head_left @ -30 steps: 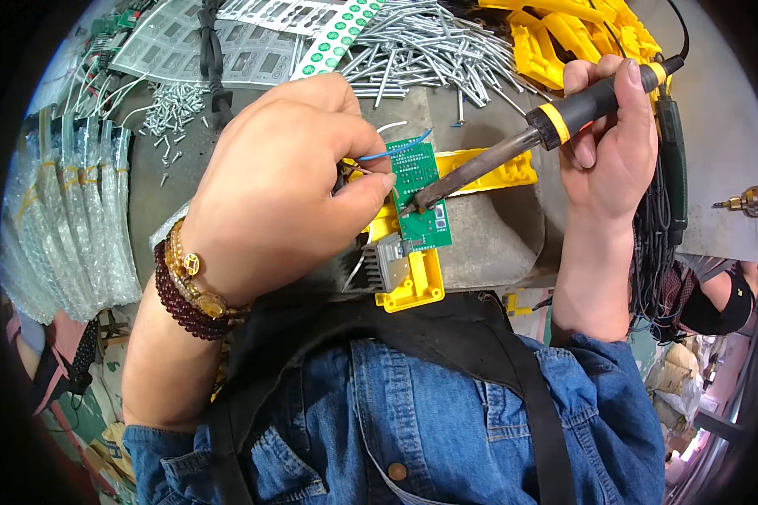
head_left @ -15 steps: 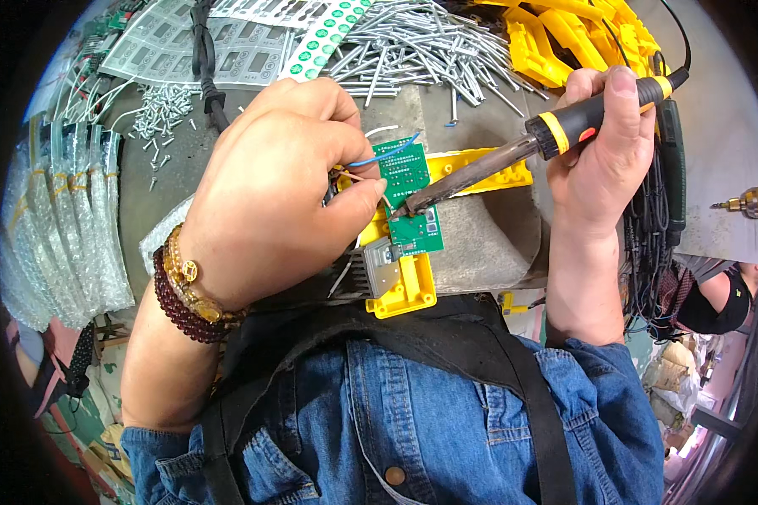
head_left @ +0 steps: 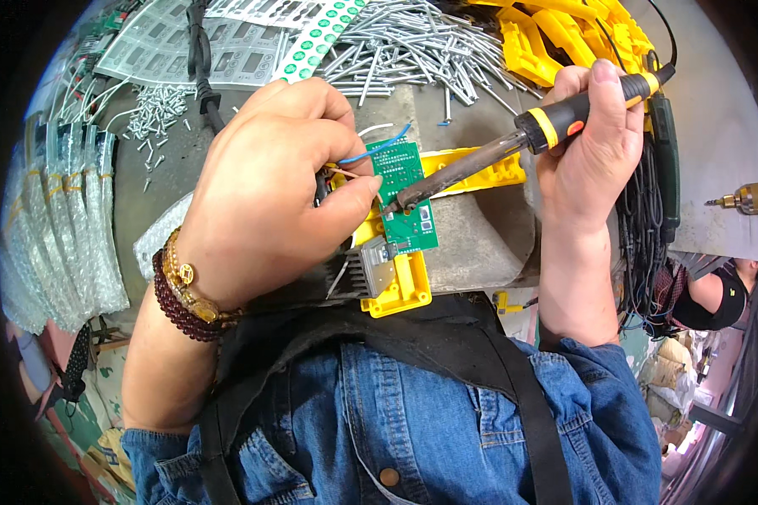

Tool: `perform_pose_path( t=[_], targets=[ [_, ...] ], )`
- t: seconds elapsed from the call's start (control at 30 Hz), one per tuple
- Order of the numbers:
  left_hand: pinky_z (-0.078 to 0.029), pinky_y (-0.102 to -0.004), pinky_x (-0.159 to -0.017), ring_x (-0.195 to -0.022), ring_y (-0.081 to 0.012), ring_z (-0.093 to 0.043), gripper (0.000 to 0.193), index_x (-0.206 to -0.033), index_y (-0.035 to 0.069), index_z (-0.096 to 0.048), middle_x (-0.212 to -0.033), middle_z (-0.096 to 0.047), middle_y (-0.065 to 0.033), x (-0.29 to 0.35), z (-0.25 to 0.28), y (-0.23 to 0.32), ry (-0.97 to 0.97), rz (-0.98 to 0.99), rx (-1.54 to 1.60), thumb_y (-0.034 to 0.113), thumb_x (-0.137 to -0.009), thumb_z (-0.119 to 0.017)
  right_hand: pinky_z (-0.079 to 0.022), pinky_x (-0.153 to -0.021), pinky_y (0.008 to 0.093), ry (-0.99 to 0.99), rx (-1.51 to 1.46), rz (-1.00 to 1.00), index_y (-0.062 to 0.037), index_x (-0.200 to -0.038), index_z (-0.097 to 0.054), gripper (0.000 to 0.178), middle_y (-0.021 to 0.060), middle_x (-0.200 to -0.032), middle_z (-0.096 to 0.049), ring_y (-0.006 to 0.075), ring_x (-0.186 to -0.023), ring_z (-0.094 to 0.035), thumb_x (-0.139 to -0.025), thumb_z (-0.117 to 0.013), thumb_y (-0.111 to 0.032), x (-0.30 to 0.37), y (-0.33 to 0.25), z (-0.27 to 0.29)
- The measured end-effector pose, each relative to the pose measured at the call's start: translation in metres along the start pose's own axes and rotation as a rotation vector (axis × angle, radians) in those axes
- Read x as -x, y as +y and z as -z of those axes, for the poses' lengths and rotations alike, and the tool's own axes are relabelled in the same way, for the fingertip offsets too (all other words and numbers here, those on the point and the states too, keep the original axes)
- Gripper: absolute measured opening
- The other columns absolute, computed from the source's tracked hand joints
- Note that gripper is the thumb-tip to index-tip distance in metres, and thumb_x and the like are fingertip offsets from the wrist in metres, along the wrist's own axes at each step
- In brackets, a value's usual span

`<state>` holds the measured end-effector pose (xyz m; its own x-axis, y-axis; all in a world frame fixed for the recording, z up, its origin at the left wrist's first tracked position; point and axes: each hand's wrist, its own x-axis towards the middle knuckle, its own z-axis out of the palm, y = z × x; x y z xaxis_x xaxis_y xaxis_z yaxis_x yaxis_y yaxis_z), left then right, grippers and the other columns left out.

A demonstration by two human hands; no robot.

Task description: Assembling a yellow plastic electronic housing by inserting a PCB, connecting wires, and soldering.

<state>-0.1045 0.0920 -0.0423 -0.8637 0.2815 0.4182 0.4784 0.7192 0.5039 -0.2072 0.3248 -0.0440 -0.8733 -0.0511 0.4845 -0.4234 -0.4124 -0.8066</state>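
My right hand [head_left: 591, 156] is wrapped round the black and yellow handle of a soldering iron [head_left: 472, 167]. Its dark tip rests at the left edge of a green circuit board [head_left: 403, 189]. Close to that edge, my left hand [head_left: 282, 181] has thumb and forefinger pinched together, with a thin brownish wire [head_left: 344, 172] at the fingers; the wire's end is hidden. A blue wire [head_left: 386, 145] curves over the top of the board. Beneath the board lies a yellow plastic housing [head_left: 403, 295], with a grey finned metal heat sink [head_left: 370, 268] beside it.
Long metal screws [head_left: 421, 50] are heaped at the back, near yellow plastic parts [head_left: 531, 50]. Small screws [head_left: 156, 114] and plastic-wrapped bundles [head_left: 63, 223] lie left. Black cables [head_left: 644, 202] hang at right, by a power driver's bit [head_left: 737, 200]. Another person [head_left: 716, 295] is at far right.
The whole view has shifted slightly. The iron's tip has moved a little left over the board, and my left thumb no longer shows the wire running from it to the tip.
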Motion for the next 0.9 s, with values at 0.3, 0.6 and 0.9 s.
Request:
perform_pose_path(
  t=[0.3,0.6,0.9],
  targets=[
    [-0.045,-0.0352,-0.077,-0.084,-0.0265,-0.058,0.013,-0.075,0.003,-0.063,-0.087,-0.06,-0.0094,0.001,-0.002,0.0,0.008,-0.002,0.013,0.006,-0.071,-0.075,-0.039,-0.047,0.0222,0.016,0.11,0.042,-0.0082,-0.09,-0.052,0.015,0.0023,-0.068,-0.054,0.0079,-0.052,-0.046,-0.097,-0.062,-0.018,-0.003,0.003,0.001],
    [-0.044,-0.0349,-0.078,-0.084,-0.0265,-0.058,0.014,-0.074,0.004,-0.062,-0.087,-0.059,-0.0089,-0.001,-0.002,0.002,-0.014,0.007,0.003,0.006,-0.07,-0.075,-0.047,-0.064,0.0245,-0.021,0.076,0.066,-0.0059,-0.095,-0.056,0.011,0.0036,-0.076,-0.059,0.0099,-0.067,-0.056,-0.093,-0.066,-0.009,-0.001,-0.003,0.005],
    [-0.043,-0.0344,-0.078,-0.084,-0.026,-0.057,0.014,-0.073,0.004,-0.062,-0.087,-0.059,-0.0083,0.0,-0.004,0.003,-0.002,0.017,0.011,0.008,-0.07,-0.075,-0.042,-0.051,0.0218,0.033,0.184,0.064,-0.0064,-0.097,-0.055,0.012,0.0039,-0.072,-0.058,0.0087,-0.055,-0.049,-0.094,-0.063,-0.014,0.001,-0.004,0.001]
  ],
)
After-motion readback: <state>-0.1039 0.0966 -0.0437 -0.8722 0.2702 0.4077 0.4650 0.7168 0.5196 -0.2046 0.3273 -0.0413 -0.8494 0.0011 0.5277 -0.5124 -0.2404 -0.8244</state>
